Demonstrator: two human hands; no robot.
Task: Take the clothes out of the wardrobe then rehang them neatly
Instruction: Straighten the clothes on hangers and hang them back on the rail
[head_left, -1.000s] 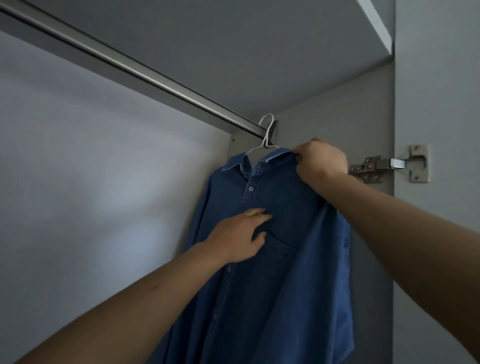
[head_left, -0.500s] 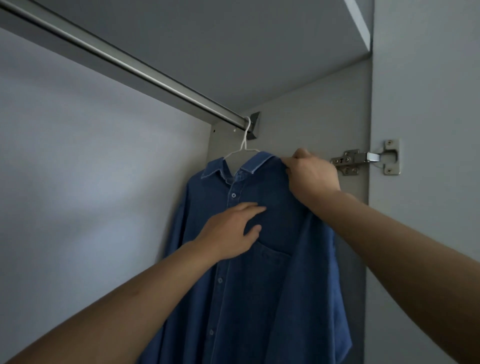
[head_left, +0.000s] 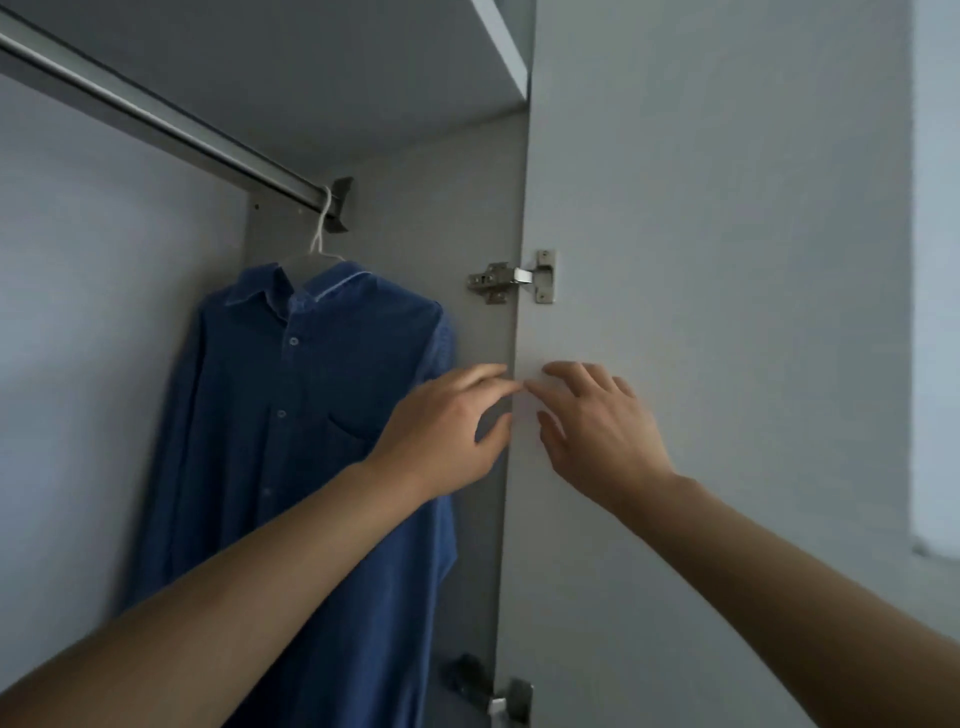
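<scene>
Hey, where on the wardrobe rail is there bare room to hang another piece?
The rail runs bare from the white hanger leftward to the frame's edge, in front of the back wall. It is crowded at the right end: the blue shirt hangs against the bracket and side panel. Both hands, left and right, hold nothing.

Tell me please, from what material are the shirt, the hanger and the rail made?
Shirt: likely denim, dull blue weave with pale worn collar edges.
Hanger: thin white wire, maybe coated metal or plastic.
Rail: metal, probably brushed aluminium, by its grey satin sheen.
</scene>
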